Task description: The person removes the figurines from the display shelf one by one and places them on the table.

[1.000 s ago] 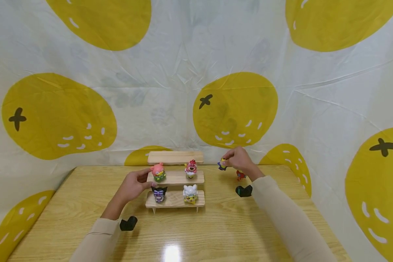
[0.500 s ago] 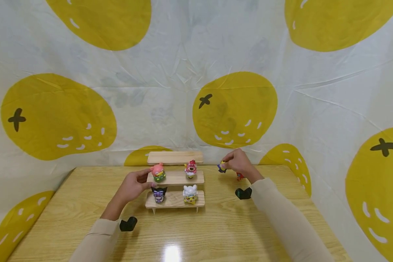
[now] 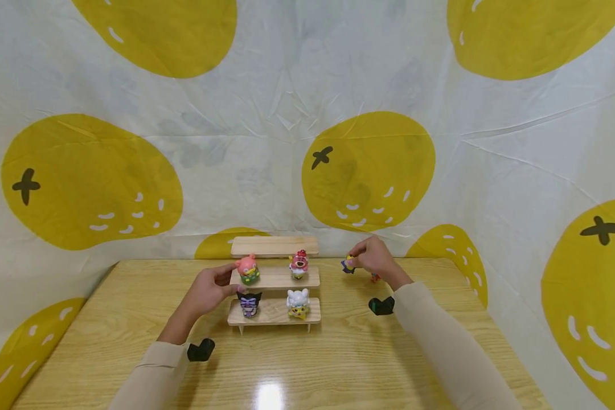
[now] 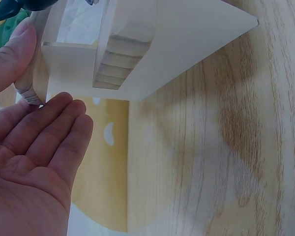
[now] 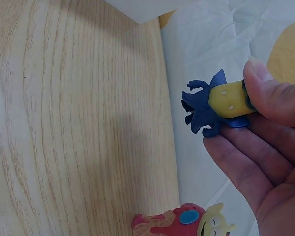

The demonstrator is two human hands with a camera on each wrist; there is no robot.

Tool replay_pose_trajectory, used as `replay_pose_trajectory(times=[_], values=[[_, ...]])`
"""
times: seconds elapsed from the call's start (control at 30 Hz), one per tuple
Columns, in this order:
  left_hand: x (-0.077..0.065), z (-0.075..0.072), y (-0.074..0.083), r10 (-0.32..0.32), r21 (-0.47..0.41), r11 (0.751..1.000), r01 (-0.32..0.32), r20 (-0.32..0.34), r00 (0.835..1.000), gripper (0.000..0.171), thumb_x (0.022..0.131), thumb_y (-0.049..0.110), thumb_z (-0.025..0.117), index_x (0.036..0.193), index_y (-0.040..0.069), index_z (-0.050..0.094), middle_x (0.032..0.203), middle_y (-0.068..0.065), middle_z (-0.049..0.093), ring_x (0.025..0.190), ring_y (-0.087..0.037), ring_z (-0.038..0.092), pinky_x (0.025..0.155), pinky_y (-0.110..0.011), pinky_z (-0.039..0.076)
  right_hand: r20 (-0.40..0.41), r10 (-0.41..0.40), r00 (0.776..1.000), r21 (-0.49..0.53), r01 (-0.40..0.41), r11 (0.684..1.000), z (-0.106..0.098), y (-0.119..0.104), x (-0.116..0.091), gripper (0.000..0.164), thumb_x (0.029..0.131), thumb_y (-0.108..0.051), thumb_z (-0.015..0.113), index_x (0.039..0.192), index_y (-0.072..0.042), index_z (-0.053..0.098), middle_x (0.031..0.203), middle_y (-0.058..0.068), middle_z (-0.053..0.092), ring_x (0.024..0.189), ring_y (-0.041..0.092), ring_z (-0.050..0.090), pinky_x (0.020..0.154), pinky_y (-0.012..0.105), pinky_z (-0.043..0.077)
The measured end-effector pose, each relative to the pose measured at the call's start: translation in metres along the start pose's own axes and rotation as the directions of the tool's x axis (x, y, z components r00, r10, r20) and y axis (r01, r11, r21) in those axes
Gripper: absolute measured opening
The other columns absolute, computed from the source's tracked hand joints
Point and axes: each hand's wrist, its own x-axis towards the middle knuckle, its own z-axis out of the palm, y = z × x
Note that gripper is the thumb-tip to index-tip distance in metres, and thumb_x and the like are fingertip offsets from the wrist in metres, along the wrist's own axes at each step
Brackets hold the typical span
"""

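Note:
A three-tier wooden display stand (image 3: pixel 274 315) stands on the table. My left hand (image 3: pixel 208 290) grips its left end at the middle tier, thumb on one side of the board (image 4: pixel 38 73) and fingers on the other. On that tier are a pink-and-green figurine (image 3: pixel 248 270) and a pink bear figurine (image 3: pixel 298 265). The lowest tier holds a black-and-purple figurine (image 3: pixel 249 304) and a white-capped yellow figurine (image 3: pixel 298 304). To the right of the stand, my right hand (image 3: pixel 373 255) pinches a blue-and-yellow figurine (image 5: pixel 228 101) between thumb and fingers.
A red figurine (image 5: pixel 182 221) stands on the table by my right hand, mostly hidden in the head view. Black wrist devices (image 3: pixel 381 306) show beside both sleeves. A fruit-patterned curtain (image 3: pixel 246 188) hangs behind the wooden table (image 3: pixel 123 319).
My right hand has sunk slightly with the blue-and-yellow figurine, covering more of the red one. The left hand and the stand have stayed put.

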Motion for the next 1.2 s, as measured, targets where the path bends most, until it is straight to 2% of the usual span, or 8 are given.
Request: replay_pose_trajectory(times=[0.17, 0.33, 0.57, 0.63, 0.77, 0.87, 1.13, 1.2], values=[[0.000, 0.001, 0.000, 0.010, 0.008, 1.000, -0.010, 0.001, 1.000, 0.071, 0.094, 0.032, 0.079, 0.154, 0.003, 0.051, 0.150, -0.023, 0.058, 0.135, -0.041, 0.060, 0.106, -0.052, 0.057, 0.003, -0.002, 1.000, 0.001, 0.002, 1.000, 0.002, 0.002, -0.002, 0.020, 0.089, -0.010, 0.082, 0.106, 0.002, 0.082, 0.110, 0.019, 0.077, 0.098, 0.029, 0.067, 0.076, 0.033, 0.057], [0.000, 0.001, 0.000, -0.005, 0.005, 1.000, 0.005, -0.005, 1.000, 0.070, 0.095, 0.031, 0.079, 0.154, 0.005, 0.052, 0.150, -0.022, 0.058, 0.136, -0.040, 0.059, 0.108, -0.053, 0.055, 0.003, -0.004, 1.000, -0.007, 0.004, 1.000, 0.004, 0.006, -0.003, 0.021, 0.089, -0.010, 0.083, 0.107, 0.002, 0.081, 0.109, 0.019, 0.078, 0.099, 0.029, 0.068, 0.078, 0.034, 0.059], [0.000, 0.001, 0.001, -0.001, -0.004, 1.000, 0.001, -0.001, 1.000, 0.068, 0.095, 0.027, 0.078, 0.153, 0.001, 0.051, 0.148, -0.024, 0.059, 0.135, -0.041, 0.060, 0.106, -0.052, 0.057, -0.002, -0.012, 1.000, -0.008, 0.012, 1.000, 0.007, 0.011, -0.001, 0.019, 0.087, -0.011, 0.084, 0.102, 0.001, 0.082, 0.102, 0.017, 0.079, 0.092, 0.025, 0.069, 0.074, 0.032, 0.056], [0.000, 0.001, 0.002, 0.000, -0.004, 1.000, 0.000, -0.001, 1.000, 0.068, 0.096, 0.027, 0.078, 0.153, 0.000, 0.051, 0.147, -0.025, 0.060, 0.135, -0.041, 0.061, 0.105, -0.051, 0.058, -0.003, -0.011, 1.000, -0.010, 0.011, 1.000, 0.008, 0.012, 0.000, 0.019, 0.087, -0.011, 0.084, 0.101, 0.001, 0.082, 0.100, 0.016, 0.080, 0.087, 0.021, 0.067, 0.071, 0.028, 0.054], [0.000, 0.000, 0.003, -0.005, 0.005, 1.000, 0.005, -0.004, 1.000, 0.069, 0.096, 0.027, 0.078, 0.153, 0.001, 0.051, 0.149, -0.024, 0.058, 0.136, -0.040, 0.060, 0.107, -0.052, 0.056, 0.001, -0.001, 1.000, 0.015, 0.001, 1.000, 0.010, 0.015, 0.000, 0.018, 0.086, -0.010, 0.085, 0.100, 0.001, 0.082, 0.095, 0.014, 0.080, 0.064, 0.015, 0.052, 0.053, 0.025, 0.042], [0.000, 0.000, 0.003, -0.003, 0.009, 1.000, 0.003, -0.004, 1.000, 0.069, 0.096, 0.027, 0.078, 0.153, 0.000, 0.051, 0.149, -0.024, 0.058, 0.136, -0.041, 0.060, 0.107, -0.052, 0.056, 0.000, -0.010, 1.000, 0.027, 0.010, 1.000, 0.011, 0.016, -0.001, 0.018, 0.085, -0.009, 0.084, 0.100, 0.002, 0.082, 0.094, 0.016, 0.079, 0.059, 0.013, 0.046, 0.048, 0.025, 0.038], [0.000, 0.000, 0.003, 0.000, 0.013, 1.000, 0.000, -0.005, 1.000, 0.069, 0.096, 0.028, 0.078, 0.153, 0.001, 0.051, 0.150, -0.024, 0.058, 0.137, -0.041, 0.059, 0.108, -0.053, 0.055, -0.009, -0.009, 1.000, 0.007, 0.009, 1.000, 0.016, 0.022, 0.001, 0.017, 0.085, -0.008, 0.084, 0.098, 0.001, 0.082, 0.098, 0.016, 0.079, 0.068, 0.017, 0.054, 0.054, 0.026, 0.044], [0.000, 0.000, 0.003, -0.001, 0.011, 1.000, 0.001, -0.004, 1.000, 0.069, 0.095, 0.029, 0.078, 0.153, 0.002, 0.051, 0.150, -0.024, 0.057, 0.137, -0.040, 0.059, 0.108, -0.053, 0.055, -0.007, -0.022, 1.000, -0.007, 0.022, 1.000, 0.017, 0.024, 0.001, 0.016, 0.084, -0.008, 0.084, 0.097, 0.002, 0.082, 0.097, 0.016, 0.080, 0.076, 0.018, 0.059, 0.060, 0.027, 0.048]])
